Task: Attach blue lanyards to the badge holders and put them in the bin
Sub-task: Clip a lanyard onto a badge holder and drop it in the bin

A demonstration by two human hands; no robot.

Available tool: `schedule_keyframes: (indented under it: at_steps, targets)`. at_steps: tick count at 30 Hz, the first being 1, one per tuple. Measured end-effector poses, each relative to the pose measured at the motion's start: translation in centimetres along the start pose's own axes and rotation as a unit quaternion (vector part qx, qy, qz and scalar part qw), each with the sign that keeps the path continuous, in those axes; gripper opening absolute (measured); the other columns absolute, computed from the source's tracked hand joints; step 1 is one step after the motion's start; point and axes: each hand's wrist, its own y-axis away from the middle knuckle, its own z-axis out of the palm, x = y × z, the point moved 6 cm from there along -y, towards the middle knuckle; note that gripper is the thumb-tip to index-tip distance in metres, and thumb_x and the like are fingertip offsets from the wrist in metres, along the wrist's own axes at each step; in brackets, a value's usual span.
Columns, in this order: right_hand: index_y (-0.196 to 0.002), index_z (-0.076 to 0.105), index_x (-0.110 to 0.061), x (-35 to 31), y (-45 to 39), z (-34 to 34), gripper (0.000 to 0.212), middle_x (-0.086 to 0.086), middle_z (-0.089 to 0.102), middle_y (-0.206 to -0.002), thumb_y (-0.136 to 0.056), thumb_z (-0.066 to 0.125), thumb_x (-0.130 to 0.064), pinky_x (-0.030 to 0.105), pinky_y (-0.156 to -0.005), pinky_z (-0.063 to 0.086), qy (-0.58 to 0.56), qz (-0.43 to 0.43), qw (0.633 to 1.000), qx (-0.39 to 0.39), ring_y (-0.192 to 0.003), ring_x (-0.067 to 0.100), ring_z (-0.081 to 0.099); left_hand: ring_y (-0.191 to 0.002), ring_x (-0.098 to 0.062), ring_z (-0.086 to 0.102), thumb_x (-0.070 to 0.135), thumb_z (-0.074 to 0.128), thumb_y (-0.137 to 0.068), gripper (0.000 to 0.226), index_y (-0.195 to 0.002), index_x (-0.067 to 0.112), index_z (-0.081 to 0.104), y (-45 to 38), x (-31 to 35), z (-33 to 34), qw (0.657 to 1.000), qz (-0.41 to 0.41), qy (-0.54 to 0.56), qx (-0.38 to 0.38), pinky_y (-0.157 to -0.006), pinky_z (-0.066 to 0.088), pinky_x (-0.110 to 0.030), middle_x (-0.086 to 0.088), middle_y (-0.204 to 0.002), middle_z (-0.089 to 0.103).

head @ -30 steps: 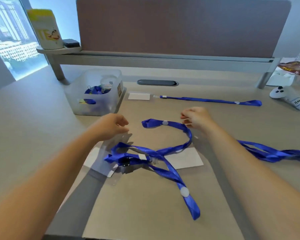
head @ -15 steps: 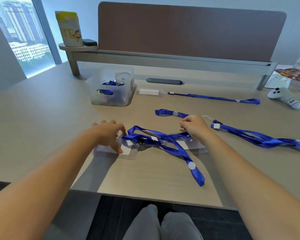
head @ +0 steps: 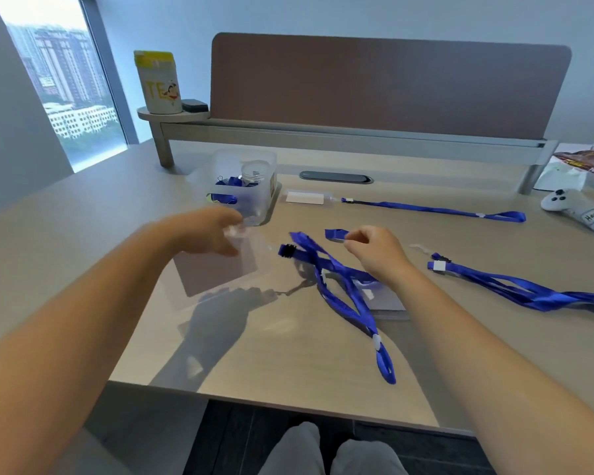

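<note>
A clear plastic badge holder, blurred by motion, is held lifted above the pale wooden desk by the left hand, whose fingers are curled around its top edge. A black clip at one end of a blue fabric lanyard is seen just beside the holder; whether they are joined cannot be told. The lanyard's other end is pinched by the right hand, and its loop trails toward the desk's near edge, across a second holder with a white card. A translucent plastic bin is placed just behind the left hand, with blue lanyards inside. Farther back, a finished badge with lanyard is laid flat. More blue lanyards are heaped at the right.
</note>
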Motion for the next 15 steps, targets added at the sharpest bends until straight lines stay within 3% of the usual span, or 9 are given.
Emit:
schedule_keyframes:
  at_steps: [3, 5, 7, 9, 12, 15]
  targets:
    - [-0.123, 0.054, -0.009, -2.9, 0.6, 0.8, 0.034, 0.009, 0.058, -0.125, -0.089, 0.052, -0.015, 0.029, -0.089, 0.045, -0.082, -0.054, 0.994, -0.049, -0.105, 0.017, 0.053, -0.090, -0.023, 0.047, 0.010, 0.054, -0.086, 0.030, -0.115, 0.006, 0.051, -0.1, 1.9, -1.3, 0.999, 0.030, -0.011, 0.001, -0.060, 0.036, -0.017, -0.013, -0.112, 0.056]
    - [-0.132, 0.047, -0.014, -4.4, 1.1, 1.3, 0.044, 0.006, 0.051, -0.137, -0.088, 0.056, -0.016, 0.031, -0.097, 0.041, -0.086, -0.086, 0.988, -0.094, -0.116, 0.016, 0.049, -0.089, -0.021, 0.046, 0.010, 0.051, -0.088, 0.027, -0.115, 0.009, 0.052, -0.3, 3.0, -1.6, 0.999, 0.039, -0.013, -0.002, -0.062, 0.039, -0.022, -0.014, -0.116, 0.056]
    - [-0.135, 0.044, -0.019, -5.1, 1.4, 1.6, 0.049, 0.002, 0.045, -0.143, -0.088, 0.057, -0.016, 0.028, -0.099, 0.035, -0.053, -0.113, 0.985, -0.119, -0.128, 0.018, 0.042, -0.090, -0.020, 0.045, 0.011, 0.050, -0.089, 0.027, -0.116, 0.010, 0.052, -0.4, 3.8, -1.5, 0.999, 0.045, -0.016, -0.001, -0.074, 0.038, -0.025, -0.014, -0.121, 0.055]
    - [-0.128, 0.053, -0.018, -5.3, 1.5, 1.6, 0.041, 0.003, 0.051, -0.138, -0.088, 0.057, -0.016, 0.025, -0.095, 0.035, -0.029, -0.120, 0.984, -0.126, -0.127, 0.018, 0.043, -0.090, -0.019, 0.044, 0.011, 0.050, -0.089, 0.028, -0.116, 0.010, 0.053, -0.6, 4.4, -1.4, 0.999, 0.051, -0.019, 0.004, -0.078, 0.034, -0.026, -0.014, -0.122, 0.055]
    - [-0.109, 0.066, -0.010, -4.9, 1.4, 1.2, 0.024, 0.009, 0.065, -0.118, -0.088, 0.056, -0.018, 0.038, -0.099, 0.045, -0.001, -0.110, 0.988, -0.105, -0.111, 0.023, 0.056, -0.089, -0.019, 0.044, 0.010, 0.053, -0.087, 0.028, -0.115, 0.008, 0.054, -0.9, 5.0, -1.4, 0.998, 0.062, -0.018, 0.017, -0.079, 0.035, -0.025, -0.014, -0.120, 0.057]
    - [-0.104, 0.069, -0.012, -5.0, 1.1, 0.6, 0.024, 0.007, 0.068, -0.112, -0.089, 0.054, -0.024, 0.044, -0.101, 0.040, 0.092, -0.136, 0.985, -0.043, -0.109, 0.025, 0.055, -0.087, -0.021, 0.046, 0.013, 0.059, -0.084, 0.026, -0.109, 0.007, 0.057, -1.5, 5.0, -1.8, 0.996, 0.055, -0.001, 0.067, -0.078, 0.037, -0.027, -0.016, -0.114, 0.060]
